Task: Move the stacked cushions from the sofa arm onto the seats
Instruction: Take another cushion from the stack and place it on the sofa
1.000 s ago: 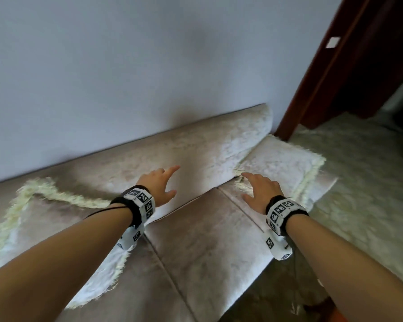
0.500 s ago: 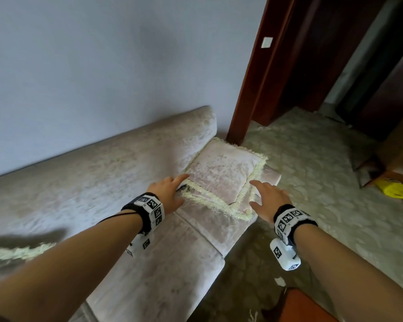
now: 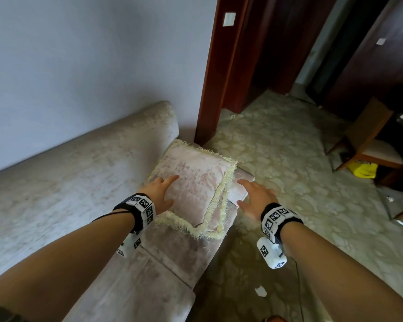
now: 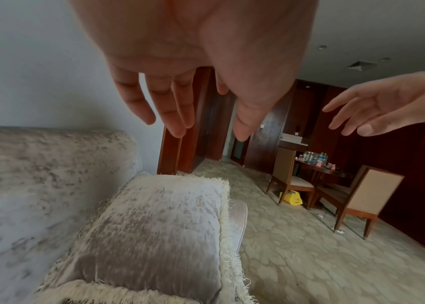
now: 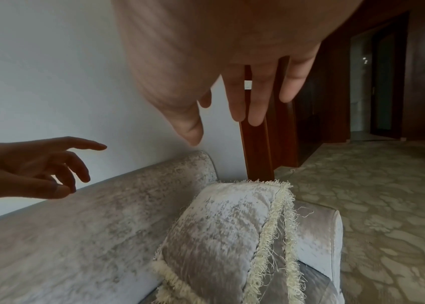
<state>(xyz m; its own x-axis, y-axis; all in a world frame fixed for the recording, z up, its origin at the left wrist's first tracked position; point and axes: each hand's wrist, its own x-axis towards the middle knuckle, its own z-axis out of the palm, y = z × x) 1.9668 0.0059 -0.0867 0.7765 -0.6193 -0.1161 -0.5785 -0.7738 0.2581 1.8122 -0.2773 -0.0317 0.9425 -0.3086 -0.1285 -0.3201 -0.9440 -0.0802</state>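
Velvety, fringed stacked cushions (image 3: 196, 182) lying on the sofa arm (image 3: 240, 189), just beside the seats (image 3: 170, 256). Reaching stage, apparently: next, a grip on both sides and a lift. Left hand (image 3: 158, 194) and right hand (image 3: 254, 198) spread, empty, hovering above.

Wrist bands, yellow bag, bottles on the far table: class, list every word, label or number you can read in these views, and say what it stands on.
None can be read.
Wrist bands: black-and-white square codes only, no letters.
Yellow bag: dark mark, too blurred to read.
Bottles: labels too small to read.
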